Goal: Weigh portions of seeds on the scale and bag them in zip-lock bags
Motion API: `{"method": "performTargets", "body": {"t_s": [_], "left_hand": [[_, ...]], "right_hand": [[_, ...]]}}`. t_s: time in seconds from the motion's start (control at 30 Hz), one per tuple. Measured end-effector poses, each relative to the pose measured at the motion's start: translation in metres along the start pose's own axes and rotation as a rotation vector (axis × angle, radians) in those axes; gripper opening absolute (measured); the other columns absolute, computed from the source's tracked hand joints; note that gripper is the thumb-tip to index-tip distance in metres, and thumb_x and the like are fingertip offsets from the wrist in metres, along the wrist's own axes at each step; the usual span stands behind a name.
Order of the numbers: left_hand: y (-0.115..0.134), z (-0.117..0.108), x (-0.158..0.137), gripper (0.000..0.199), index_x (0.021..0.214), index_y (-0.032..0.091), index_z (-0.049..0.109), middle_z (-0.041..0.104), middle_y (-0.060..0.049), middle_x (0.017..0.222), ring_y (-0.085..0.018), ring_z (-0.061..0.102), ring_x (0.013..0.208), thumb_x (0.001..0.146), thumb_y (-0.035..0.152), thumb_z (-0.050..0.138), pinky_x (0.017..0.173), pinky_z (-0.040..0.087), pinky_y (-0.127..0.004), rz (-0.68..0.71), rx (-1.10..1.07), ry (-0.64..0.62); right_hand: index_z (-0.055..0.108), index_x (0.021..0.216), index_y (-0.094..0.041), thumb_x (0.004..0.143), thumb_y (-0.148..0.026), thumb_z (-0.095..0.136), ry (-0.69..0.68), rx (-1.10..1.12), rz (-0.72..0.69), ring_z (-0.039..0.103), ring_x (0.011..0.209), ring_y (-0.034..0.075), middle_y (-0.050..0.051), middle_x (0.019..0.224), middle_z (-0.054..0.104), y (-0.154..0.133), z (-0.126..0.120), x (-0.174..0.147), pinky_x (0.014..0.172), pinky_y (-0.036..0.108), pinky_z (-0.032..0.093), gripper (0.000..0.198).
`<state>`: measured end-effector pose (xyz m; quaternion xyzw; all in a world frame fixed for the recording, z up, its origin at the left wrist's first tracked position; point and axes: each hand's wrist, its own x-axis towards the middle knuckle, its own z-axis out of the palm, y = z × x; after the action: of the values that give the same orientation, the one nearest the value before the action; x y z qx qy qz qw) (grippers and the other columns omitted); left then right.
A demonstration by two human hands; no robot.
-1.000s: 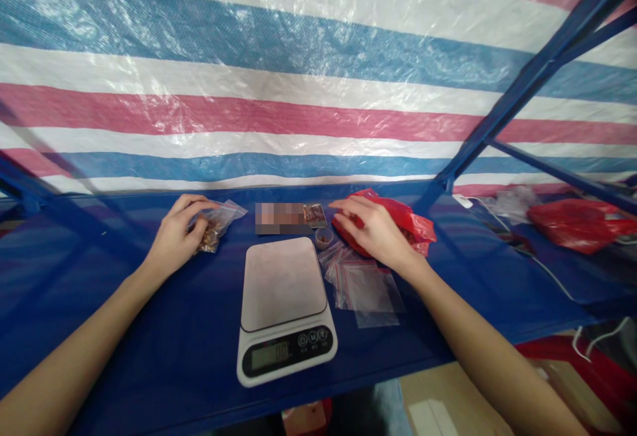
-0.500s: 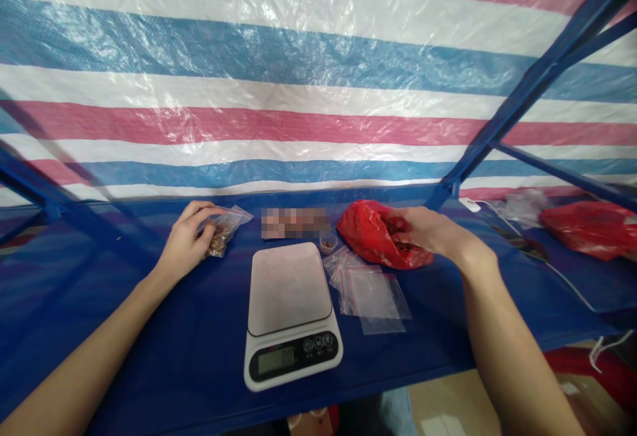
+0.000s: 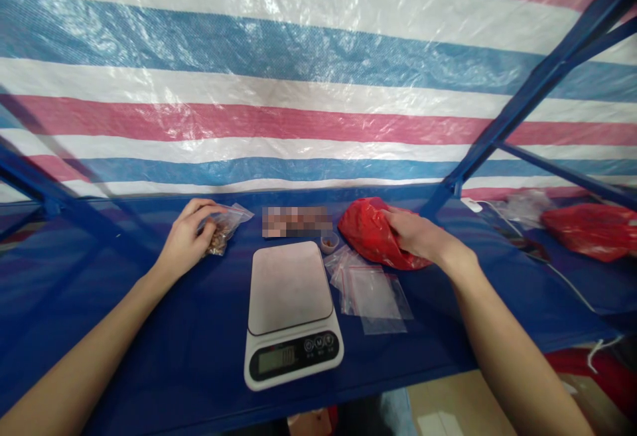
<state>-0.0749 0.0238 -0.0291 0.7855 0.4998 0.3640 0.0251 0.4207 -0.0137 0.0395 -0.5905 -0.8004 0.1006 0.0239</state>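
Note:
My left hand (image 3: 190, 231) is closed around a small clear zip bag (image 3: 225, 231) holding light brown pieces, at the left of the blue table. On the right, my right hand (image 3: 415, 233) reaches into the mouth of a crumpled red plastic bag (image 3: 367, 227); its fingertips are hidden by the plastic. Between the hands stands a white digital kitchen scale (image 3: 291, 313), with a bare plate and a display that appears to read 0.0. Flat clear zip bags (image 3: 373, 293) with red seals overlap beside it. A tiny clear cup (image 3: 328, 243) with brown bits sits behind the scale.
A blurred-out item (image 3: 293, 221) lies behind the scale. Blue metal bars (image 3: 517, 111) slant up at the right, and a striped plastic sheet (image 3: 298, 124) closes off the back. Farther right are another red bag (image 3: 592, 227) and a white cable (image 3: 562, 273).
My right hand has shifted slightly left and deeper into the red bag, whose dark contents no longer show. My left hand keeps its hold on the zip bag.

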Motion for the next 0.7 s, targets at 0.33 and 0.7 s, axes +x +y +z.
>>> {"method": "performTargets", "body": {"t_s": [0.33,0.7], "left_hand": [[0.002,0.0,0.0,0.035,0.115,0.019,0.073,0.064,-0.009,0.123,-0.027,0.065,0.119,0.098,0.026,0.043,0.111,0.052,-0.043,0.013,-0.018,0.015],[0.003,0.001,0.001,0.035,0.114,0.019,0.073,0.065,-0.01,0.121,-0.028,0.066,0.116,0.099,0.026,0.042,0.108,0.054,-0.046,0.014,-0.029,0.006]], "right_hand": [[0.071,0.088,-0.021,0.081,-0.017,0.056,0.125,0.254,-0.137,0.067,0.076,0.023,0.007,0.084,0.075,0.024,-0.005,0.004,0.071,0.03,0.052,0.016],[0.069,0.094,-0.02,0.092,-0.036,0.065,0.198,0.444,-0.252,0.068,0.078,0.021,0.007,0.09,0.075,-0.007,-0.043,0.005,0.076,0.034,0.053,0.016]]}}
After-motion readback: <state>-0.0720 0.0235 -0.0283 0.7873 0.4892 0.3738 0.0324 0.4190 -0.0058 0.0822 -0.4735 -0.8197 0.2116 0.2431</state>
